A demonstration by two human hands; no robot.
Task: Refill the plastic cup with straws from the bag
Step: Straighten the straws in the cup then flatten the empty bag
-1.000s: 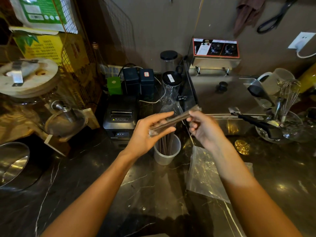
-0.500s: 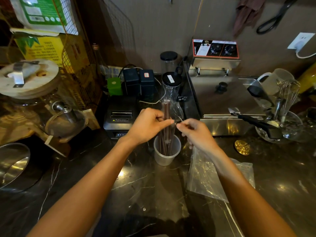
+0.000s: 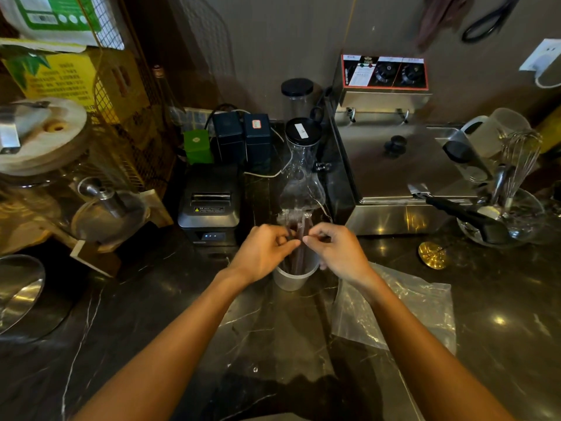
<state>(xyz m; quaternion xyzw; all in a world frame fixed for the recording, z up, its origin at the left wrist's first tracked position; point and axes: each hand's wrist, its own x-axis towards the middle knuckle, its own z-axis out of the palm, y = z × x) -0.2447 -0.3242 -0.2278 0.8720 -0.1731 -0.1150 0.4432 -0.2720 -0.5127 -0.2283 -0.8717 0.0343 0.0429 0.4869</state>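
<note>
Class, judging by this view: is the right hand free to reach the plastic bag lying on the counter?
Probably yes. The plastic bag lies just beneath the right hand, nothing between, though that hand currently pinches the straws.

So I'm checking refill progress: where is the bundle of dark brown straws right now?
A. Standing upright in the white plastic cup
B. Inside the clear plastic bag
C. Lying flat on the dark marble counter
A: the bundle of dark brown straws stands upright in the white plastic cup, pinched by both hands, left and right.
</note>
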